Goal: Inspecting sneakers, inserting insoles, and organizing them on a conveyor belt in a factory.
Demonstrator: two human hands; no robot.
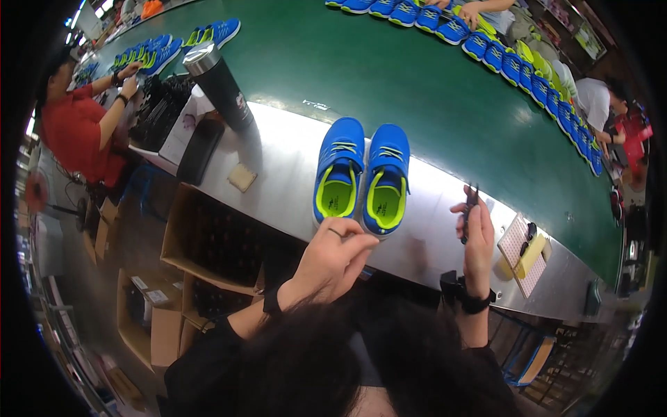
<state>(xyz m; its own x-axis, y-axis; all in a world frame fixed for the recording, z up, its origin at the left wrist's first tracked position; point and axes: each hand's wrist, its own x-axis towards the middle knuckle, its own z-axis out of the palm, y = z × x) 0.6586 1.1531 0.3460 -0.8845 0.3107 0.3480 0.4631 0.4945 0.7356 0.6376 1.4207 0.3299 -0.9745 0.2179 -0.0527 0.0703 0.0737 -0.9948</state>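
A pair of blue sneakers with lime-green linings stands side by side on the metal ledge, toes pointing away from me. These are the left shoe (338,167) and the right shoe (387,174). My left hand (333,257) is at their heels, its thumb and fingers pinched together by the right shoe's heel. Whatever lies between those fingertips is too small to make out. To the right of the shoes, my right hand (478,236) is raised over the ledge, closed around small black snips (472,197) with their pointed tips upward.
A black tumbler (221,87), a black case (201,151) and a beige pad (242,177) are on the left. At right lies a pegboard-like plate (520,254) with a yellow block. Beyond runs a green conveyor (292,62) lined with blue shoes; co-workers handle some. Cardboard boxes (208,236) stand below left.
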